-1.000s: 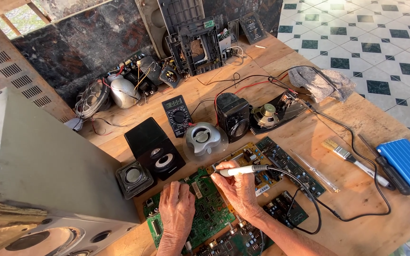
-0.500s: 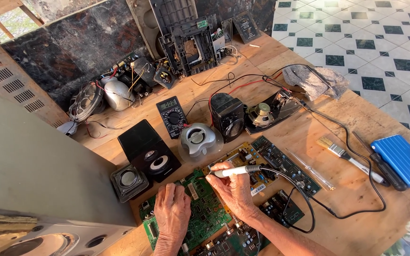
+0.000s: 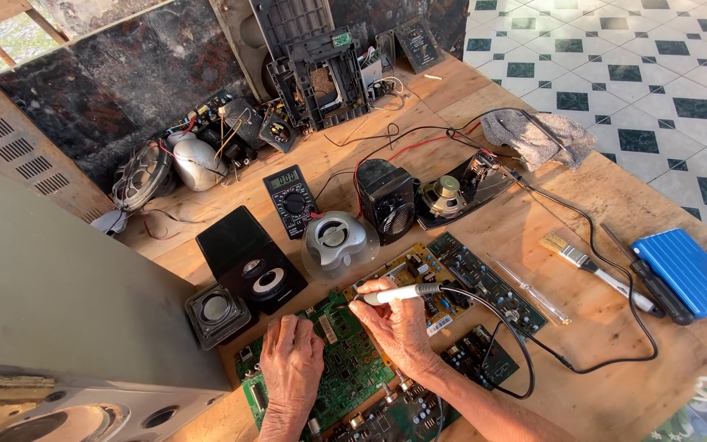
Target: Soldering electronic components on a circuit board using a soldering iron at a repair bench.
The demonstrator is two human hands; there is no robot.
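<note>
- Little has shifted since the earlier frames: both hands stay on the boards, and the pen-like tool has tilted a touch, its tip still aimed to the person's left.
- Right hand (image 3: 398,327) is closed around a white soldering iron (image 3: 398,293), held like a pen between thumb and fingers; that grip suits steady, fine tip work. The tip pokes out just left of the fingertips, above the near edge of the green circuit board (image 3: 345,368); whether it touches the board I cannot tell.
- Black cord (image 3: 525,360) runs from the iron's rear, looping right of the wrist and away, which keeps it off the work spot.
- Left hand (image 3: 292,360) lies flat, palm down, on the green circuit board, fingers together, holding nothing; it seems to pin the board so it will not slide.
- Yellowish board (image 3: 419,270) lies just beyond the right knuckles, a dark narrow board (image 3: 484,278) to its right.
- Small silver speaker (image 3: 335,237) sits beyond the iron's tip, a multimeter (image 3: 290,199) farther back.
- Black speaker box (image 3: 249,262) stands beyond the left hand; a paintbrush (image 3: 587,263) and blue case (image 3: 689,272) lie well to the right.
</note>
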